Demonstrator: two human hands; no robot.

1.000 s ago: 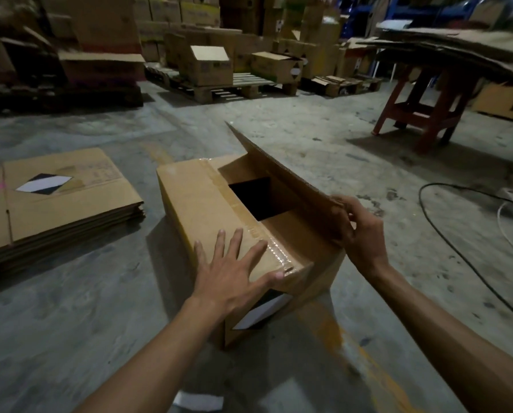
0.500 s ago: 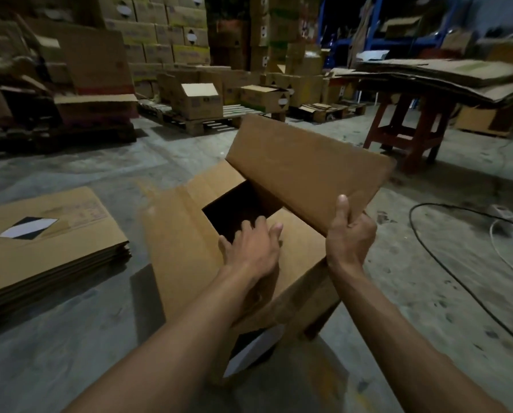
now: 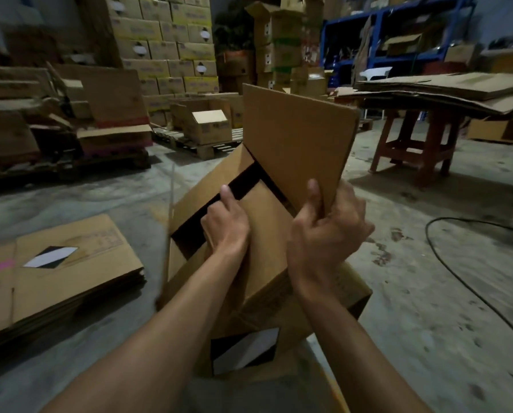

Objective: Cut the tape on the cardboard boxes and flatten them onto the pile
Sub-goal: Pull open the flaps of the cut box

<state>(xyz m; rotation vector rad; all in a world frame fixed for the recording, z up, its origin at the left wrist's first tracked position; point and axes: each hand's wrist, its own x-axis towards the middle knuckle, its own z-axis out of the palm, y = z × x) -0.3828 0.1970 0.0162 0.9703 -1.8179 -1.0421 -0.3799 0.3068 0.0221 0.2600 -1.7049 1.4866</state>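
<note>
A brown cardboard box with a black-and-white label on its near side sits tilted in front of me, lifted off the concrete floor. Its top is open, with a dark gap showing inside. One long flap stands upright. My right hand grips the lower near edge of that flap. My left hand is closed over the edge of an inner flap at the opening. A pile of flattened boxes lies on the floor to the left.
A red wooden table stacked with flattened cardboard stands at the right. A black cable curls across the floor on the right. Pallets with boxes and tall stacks of cartons fill the background.
The box has been lifted and tilted toward me. The long flap swung upright. My left hand moved from flat on the top to gripping the inner flap's edge.
</note>
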